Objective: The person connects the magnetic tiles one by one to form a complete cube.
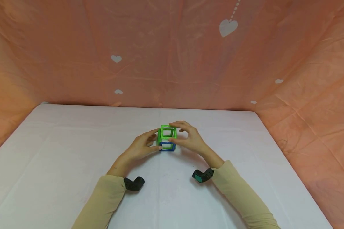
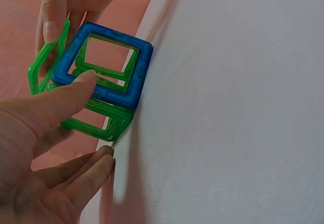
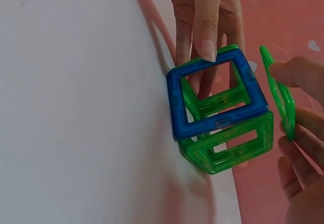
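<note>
On the white table stands a small box of square magnetic tiles, with a blue tile (image 2: 145,72) facing me and green tiles (image 3: 242,159) on other sides. My left hand (image 1: 140,147) holds this box from the left, its thumb pressed on the blue tile's edge and the other fingers reaching around the side. Above the box, my right hand (image 1: 193,138) pinches a separate green square tile (image 3: 281,102) between thumb and fingers. In the right wrist view a narrow gap shows between that tile and the box, and the tile is tilted over its open top.
A white cloth covers the table (image 1: 74,152). Behind it and along both sides hangs a pink-orange sheet (image 1: 172,63) with white hearts. Black wrist cameras (image 1: 134,183) sit at both sleeve cuffs, close over the cloth.
</note>
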`<action>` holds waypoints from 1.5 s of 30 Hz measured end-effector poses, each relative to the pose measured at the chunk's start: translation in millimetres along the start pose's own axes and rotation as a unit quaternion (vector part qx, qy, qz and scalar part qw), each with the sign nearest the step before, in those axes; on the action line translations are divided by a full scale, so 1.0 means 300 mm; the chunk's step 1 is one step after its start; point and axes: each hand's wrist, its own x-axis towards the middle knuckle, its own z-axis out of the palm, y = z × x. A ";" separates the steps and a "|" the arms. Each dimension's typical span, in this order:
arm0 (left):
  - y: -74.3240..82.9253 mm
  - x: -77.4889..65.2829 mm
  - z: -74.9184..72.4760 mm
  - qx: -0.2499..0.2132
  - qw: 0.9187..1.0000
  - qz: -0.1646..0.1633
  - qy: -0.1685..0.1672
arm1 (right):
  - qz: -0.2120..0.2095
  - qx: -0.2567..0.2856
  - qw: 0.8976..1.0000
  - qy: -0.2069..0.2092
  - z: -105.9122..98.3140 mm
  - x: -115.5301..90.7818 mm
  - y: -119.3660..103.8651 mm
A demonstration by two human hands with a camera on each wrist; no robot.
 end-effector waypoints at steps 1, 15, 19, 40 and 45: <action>-0.001 0.000 0.000 0.000 1.000 0.001 0.000 | -0.002 -0.002 1.000 -0.003 0.002 0.001 0.004; -0.002 -0.006 -0.002 -0.011 1.000 0.006 0.000 | 0.012 -0.026 0.999 -0.028 0.011 -0.004 0.022; 0.002 -0.006 -0.003 -0.010 1.000 0.003 -0.003 | 0.017 -0.001 1.000 -0.013 0.010 -0.016 0.030; 0.028 0.031 0.026 -0.046 0.996 -0.022 0.078 | 0.176 0.173 0.968 0.037 0.031 -0.031 0.025; 0.038 0.040 0.034 -0.112 0.987 -0.052 0.104 | 0.216 0.188 0.957 0.041 0.034 -0.028 0.017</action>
